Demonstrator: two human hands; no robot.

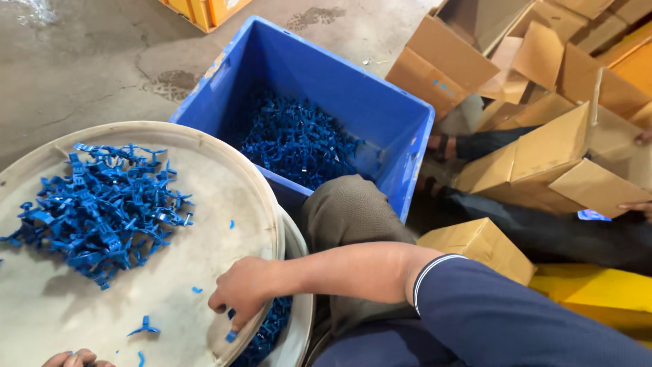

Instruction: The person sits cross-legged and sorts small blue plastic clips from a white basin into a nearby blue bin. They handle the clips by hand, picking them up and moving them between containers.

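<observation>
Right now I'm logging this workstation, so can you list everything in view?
round tray: one, beige, lower left.
plastic pieces: a heap, blue, on the tray; a few lie loose near the tray's rim.
crate: one, blue, centre top, more blue pieces inside.
cardboard boxes: many, brown, right side.
orange crate: part of one, top edge.
floor: grey concrete, upper left.
another person's legs: dark trousers, among the boxes.
right hand: fingers curled over the tray's rim, navy sleeve.
left hand: only fingertips, bottom edge.
</observation>
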